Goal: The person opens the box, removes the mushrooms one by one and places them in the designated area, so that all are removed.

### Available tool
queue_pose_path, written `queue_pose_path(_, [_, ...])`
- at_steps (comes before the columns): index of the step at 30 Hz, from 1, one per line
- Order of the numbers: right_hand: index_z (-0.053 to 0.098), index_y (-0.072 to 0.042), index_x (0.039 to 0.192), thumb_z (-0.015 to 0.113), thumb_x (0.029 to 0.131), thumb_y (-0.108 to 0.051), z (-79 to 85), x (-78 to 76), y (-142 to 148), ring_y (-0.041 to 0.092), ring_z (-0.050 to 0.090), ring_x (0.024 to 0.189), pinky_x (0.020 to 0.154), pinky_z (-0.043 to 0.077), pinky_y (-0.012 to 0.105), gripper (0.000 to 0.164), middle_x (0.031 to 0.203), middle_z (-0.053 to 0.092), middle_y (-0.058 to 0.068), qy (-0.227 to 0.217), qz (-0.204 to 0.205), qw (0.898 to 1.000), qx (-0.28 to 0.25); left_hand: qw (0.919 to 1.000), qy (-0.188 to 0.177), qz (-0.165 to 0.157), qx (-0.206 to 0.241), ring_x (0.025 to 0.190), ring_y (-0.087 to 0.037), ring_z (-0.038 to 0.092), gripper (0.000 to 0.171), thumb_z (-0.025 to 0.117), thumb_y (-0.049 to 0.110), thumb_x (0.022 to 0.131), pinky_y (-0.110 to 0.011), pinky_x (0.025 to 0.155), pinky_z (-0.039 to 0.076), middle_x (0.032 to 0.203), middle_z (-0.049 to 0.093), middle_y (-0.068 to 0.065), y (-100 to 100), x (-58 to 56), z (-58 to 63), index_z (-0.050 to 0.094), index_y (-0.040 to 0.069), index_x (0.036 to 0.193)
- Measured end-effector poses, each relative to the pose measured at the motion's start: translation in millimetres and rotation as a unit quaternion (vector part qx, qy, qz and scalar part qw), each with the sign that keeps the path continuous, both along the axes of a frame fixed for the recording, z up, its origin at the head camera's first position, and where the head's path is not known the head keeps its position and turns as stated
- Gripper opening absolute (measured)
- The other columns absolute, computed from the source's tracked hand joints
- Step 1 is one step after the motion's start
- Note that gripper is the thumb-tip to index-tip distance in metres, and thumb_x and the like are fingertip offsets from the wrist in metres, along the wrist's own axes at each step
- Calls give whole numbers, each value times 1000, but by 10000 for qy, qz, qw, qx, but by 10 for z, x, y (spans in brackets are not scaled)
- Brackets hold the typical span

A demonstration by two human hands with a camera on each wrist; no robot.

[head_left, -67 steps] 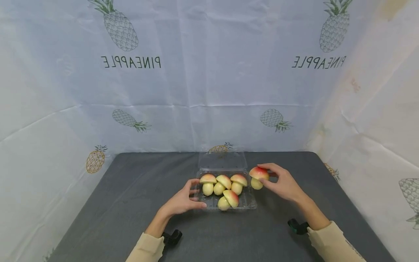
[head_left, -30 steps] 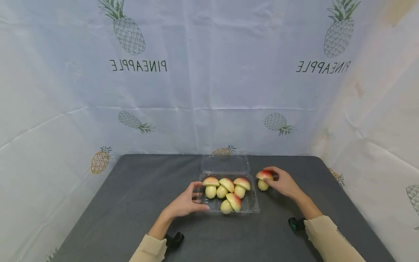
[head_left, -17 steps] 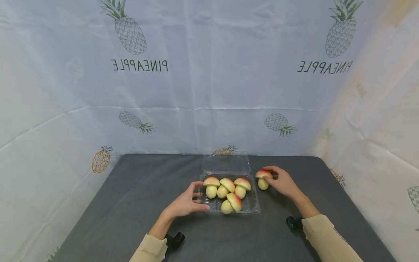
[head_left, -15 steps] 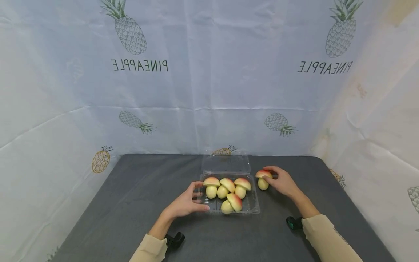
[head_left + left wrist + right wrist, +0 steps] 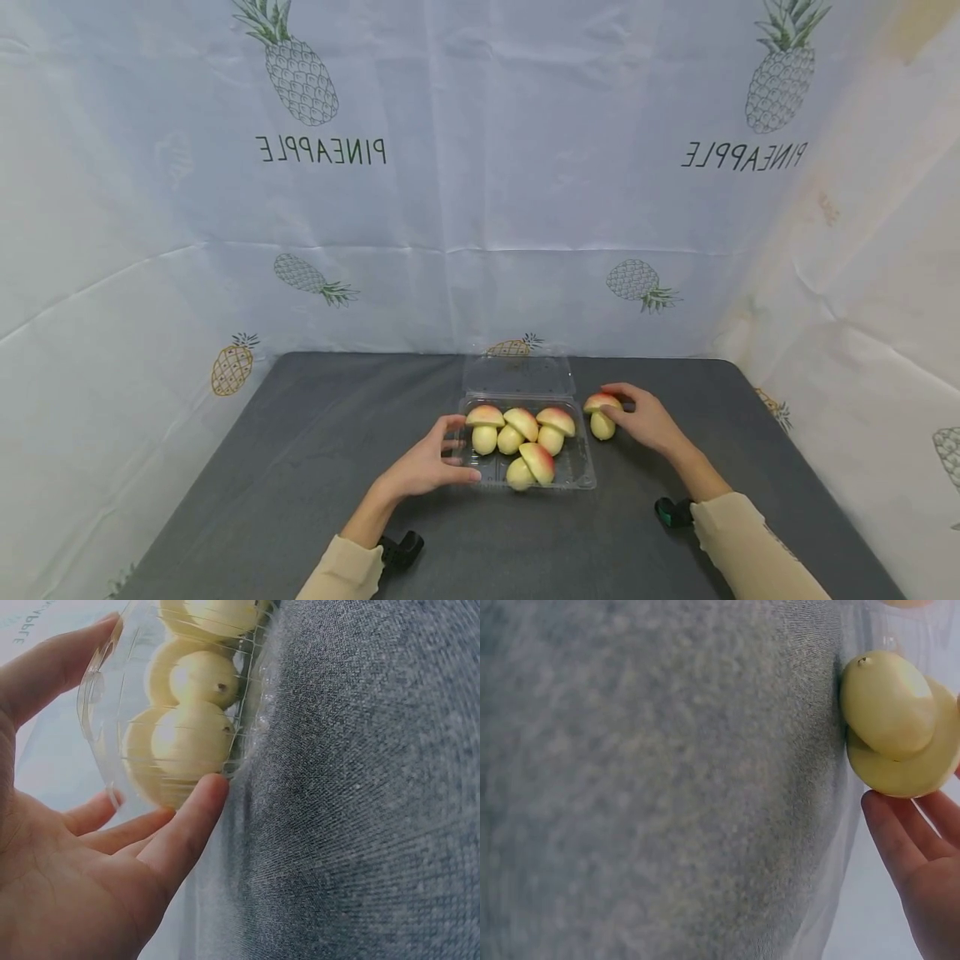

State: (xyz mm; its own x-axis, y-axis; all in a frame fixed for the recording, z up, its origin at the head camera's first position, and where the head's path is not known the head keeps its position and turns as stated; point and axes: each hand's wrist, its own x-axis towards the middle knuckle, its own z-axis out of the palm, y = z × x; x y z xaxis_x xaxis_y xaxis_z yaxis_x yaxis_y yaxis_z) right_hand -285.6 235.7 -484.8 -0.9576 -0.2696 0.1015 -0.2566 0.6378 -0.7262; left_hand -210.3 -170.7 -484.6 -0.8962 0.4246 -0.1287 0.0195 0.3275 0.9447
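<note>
An open clear plastic clamshell box (image 5: 573,471) holds several toy mushrooms with yellow stems and red-yellow caps; three form a back row, and one mushroom (image 5: 531,467) lies tilted in front. My left hand (image 5: 426,460) grips the box's left side, thumb at the near corner and fingers along the wall. The left wrist view shows pale mushroom stems (image 5: 191,742) through that wall. Just right of the box, my right hand (image 5: 647,419) holds another mushroom (image 5: 602,427) by its cap between thumb and fingers. In the right wrist view its stem (image 5: 885,705) is close against the tabletop.
The box's transparent lid (image 5: 517,375) stands folded back at the far side. A dark grey table (image 5: 337,433) lies underneath, with pineapple-print cloth (image 5: 480,183) hanging behind it and at both sides. Black wrist cameras (image 5: 402,550) are strapped beneath the wrists.
My right hand has brought its mushroom down beside the box, and lately shifted it slightly left and nearer. The left hand keeps its grip on the box. The head view has tilted a little.
</note>
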Motion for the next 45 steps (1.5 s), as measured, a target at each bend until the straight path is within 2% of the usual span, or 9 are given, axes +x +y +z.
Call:
queue_pose_path(12, [56,4,139,65,102,-23,108,135,40,46,57,123,98,52,57,47,137,57,24,332,113,9993,-161,10000,-12,-25,-23,141,-45,39,90,80,22,90,-54,106,48,163,20,-21,0,1,-5,23,6,157])
queue_pose_path(25, [61,1,133,67,100,-15,199,235,50,46,57,121,99,50,59,36,130,61,21,697,104,9974,176,10000,-1,-14,-49,141,-46,39,91,80,22,90,-54,105,49,163,20,-22,1,17,20,21,5,157])
queue_pose_path(39, [64,-3,132,70,99,-17,391,452,-107,40,60,117,97,50,62,37,128,63,17,1014,375,9941,63,10000,26,27,-62,141,-46,39,90,81,22,90,-55,105,48,163,21,-21,-5,-14,-4,23,6,157])
queue_pose_path(45, [64,-4,132,71,97,-14,425,533,-188,41,60,119,97,51,62,37,129,63,17,1093,465,9929,-64,10000,7,46,-56,141,-47,39,91,81,22,89,-55,105,48,163,21,-22,1,-9,-9,23,6,157])
